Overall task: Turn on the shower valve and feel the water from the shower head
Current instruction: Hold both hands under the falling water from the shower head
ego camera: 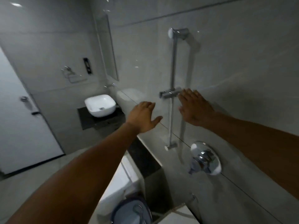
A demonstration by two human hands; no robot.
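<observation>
A round chrome shower valve (205, 158) with a lever handle sits on the grey tiled wall at lower right. Above it a vertical chrome slide rail (173, 65) runs up the wall, with a bracket (169, 92) halfway up. No shower head shows on the rail, and I see no water. My right hand (195, 107) is stretched out flat, fingers apart, right beside the bracket and well above the valve. My left hand (144, 116) is also spread and holds nothing, left of the rail.
A white basin (100, 105) stands on a dark counter (87, 119) at the left, with a mirror (107, 47) above. A white door (24, 120) is at far left. A white box and a blue bucket (131, 210) lie below me.
</observation>
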